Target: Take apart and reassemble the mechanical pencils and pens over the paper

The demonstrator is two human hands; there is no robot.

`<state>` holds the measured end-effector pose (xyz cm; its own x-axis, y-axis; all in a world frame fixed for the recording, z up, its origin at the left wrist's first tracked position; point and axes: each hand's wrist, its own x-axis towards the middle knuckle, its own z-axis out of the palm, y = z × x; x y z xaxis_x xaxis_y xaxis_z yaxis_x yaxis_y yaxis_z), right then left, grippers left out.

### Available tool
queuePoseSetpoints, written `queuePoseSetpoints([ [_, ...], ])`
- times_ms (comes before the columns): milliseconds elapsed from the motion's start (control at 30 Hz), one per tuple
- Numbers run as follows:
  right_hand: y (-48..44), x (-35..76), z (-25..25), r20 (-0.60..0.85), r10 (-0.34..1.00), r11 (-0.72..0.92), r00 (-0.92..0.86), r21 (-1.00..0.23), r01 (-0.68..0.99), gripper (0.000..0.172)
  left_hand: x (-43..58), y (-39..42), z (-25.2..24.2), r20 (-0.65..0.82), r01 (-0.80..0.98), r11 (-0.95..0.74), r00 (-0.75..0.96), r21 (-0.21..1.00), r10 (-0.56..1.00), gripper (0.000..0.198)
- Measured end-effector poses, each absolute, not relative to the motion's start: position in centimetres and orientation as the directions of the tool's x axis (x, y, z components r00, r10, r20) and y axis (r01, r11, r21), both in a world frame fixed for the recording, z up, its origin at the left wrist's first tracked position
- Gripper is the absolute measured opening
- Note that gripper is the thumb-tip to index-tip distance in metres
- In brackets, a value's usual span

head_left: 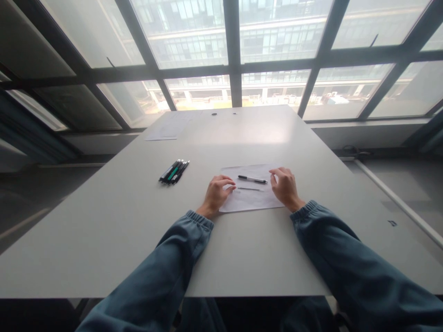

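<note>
A white sheet of paper (249,202) lies on the table. On it rests a black and silver pen (252,179), with a thin pen refill (249,189) just in front of it. My left hand (216,194) is at the sheet's left side, its fingers curved and the thumb apart from them; a small clear piece (237,192), too small to name, lies by the thumb tip. Over the right side of the sheet, my right hand (285,188) is bent with thumb and forefinger apart, close to the pen's right end but not on it. Neither hand holds anything I can see.
Several pens (174,172), mostly black with one green, lie side by side to the left on the white table (138,230). Farther back at the left are printed sheets (168,127). A dark round spot (214,114) sits near the far edge, before large windows.
</note>
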<state>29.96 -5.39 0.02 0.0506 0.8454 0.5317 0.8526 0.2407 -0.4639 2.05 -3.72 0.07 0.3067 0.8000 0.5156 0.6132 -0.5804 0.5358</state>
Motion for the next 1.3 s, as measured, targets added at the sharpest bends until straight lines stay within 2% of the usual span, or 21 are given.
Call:
queuePoseSetpoints([
  [167, -5.6, 29.5, 0.2, 0.587, 0.803, 0.433, -0.103, -0.455, 0.779, 0.014, 2.0, -3.8, 0.0, 0.511, 0.619, -0.600, 0.345, 0.507, 0.788, 0.006],
  [333, -6.0, 28.8, 0.2, 0.535, 0.802, 0.532, -0.265, -0.438, 0.725, 0.014, 2.0, -3.8, 0.1, 0.482, 0.633, -0.600, 0.378, 0.488, 0.791, 0.008],
  [667, -6.2, 28.4, 0.1, 0.433, 0.839, 0.511, -0.330, -0.416, 0.752, 0.008, 2.1, -3.9, 0.1, 0.425, 0.663, -0.586, 0.413, 0.467, 0.805, 0.006],
  [933, -6.2, 28.0, 0.3, 0.365, 0.866, 0.478, -0.341, -0.409, 0.777, 0.014, 2.4, -4.0, 0.4, 0.399, 0.661, -0.593, 0.442, 0.460, 0.803, 0.006],
  [1167, -6.3, 28.0, 0.5, 0.349, 0.874, 0.467, -0.339, -0.405, 0.786, 0.013, 2.6, -4.2, 0.8, 0.485, 0.629, -0.633, 0.423, 0.451, 0.766, 0.003],
  [1300, -6.1, 28.1, 0.2, 0.411, 0.857, 0.479, -0.312, -0.410, 0.776, 0.014, 2.5, -4.2, 0.9, 0.545, 0.648, -0.625, 0.362, 0.436, 0.756, 0.006],
])
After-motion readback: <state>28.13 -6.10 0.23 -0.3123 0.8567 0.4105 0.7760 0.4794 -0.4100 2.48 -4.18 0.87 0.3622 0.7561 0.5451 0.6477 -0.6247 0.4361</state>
